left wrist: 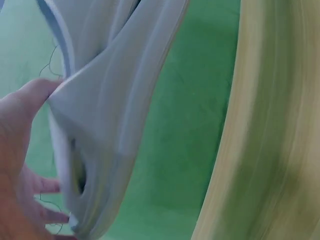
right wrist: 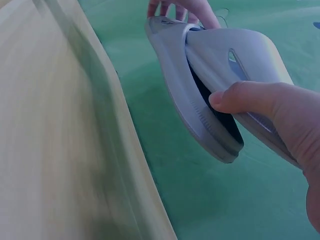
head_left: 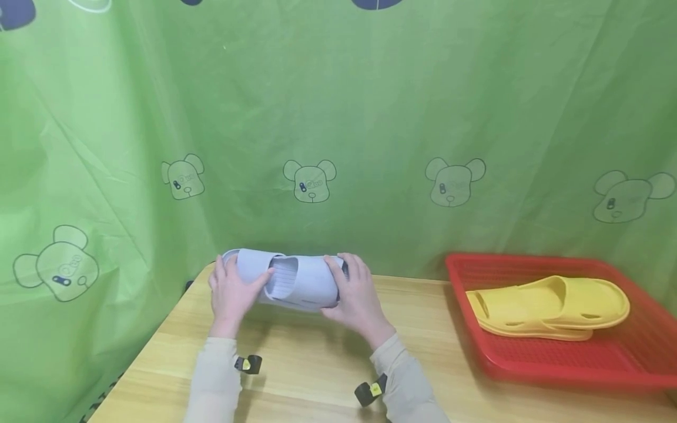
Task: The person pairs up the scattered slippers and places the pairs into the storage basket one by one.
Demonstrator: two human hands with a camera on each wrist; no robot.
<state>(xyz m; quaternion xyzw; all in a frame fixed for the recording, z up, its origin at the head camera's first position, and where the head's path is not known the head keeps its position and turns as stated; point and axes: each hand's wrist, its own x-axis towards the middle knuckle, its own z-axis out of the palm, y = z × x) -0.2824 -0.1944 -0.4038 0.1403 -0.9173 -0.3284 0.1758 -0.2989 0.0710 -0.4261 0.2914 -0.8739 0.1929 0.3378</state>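
A pair of pale blue-grey slippers (head_left: 317,279), fitted into each other, is held level above the table by both hands. My left hand (head_left: 231,289) grips the left end, its thumb lying on the strap by the opening. At the right end my right hand (head_left: 361,296) holds on, fingers over the top and thumb below. In the right wrist view the right thumb (right wrist: 250,96) reaches to the gap between the two slippers (right wrist: 172,75). The left wrist view has the left thumb on the strap edge and fingers behind the slipper (left wrist: 110,100).
A red plastic basket (head_left: 555,371) stands on the table's right side, with yellow slippers (head_left: 529,308) stacked inside. The wooden table (head_left: 296,364) ends at a green curtain (head_left: 381,106) printed with bear heads. Black wrist mounts (head_left: 370,390) sit on both sleeves.
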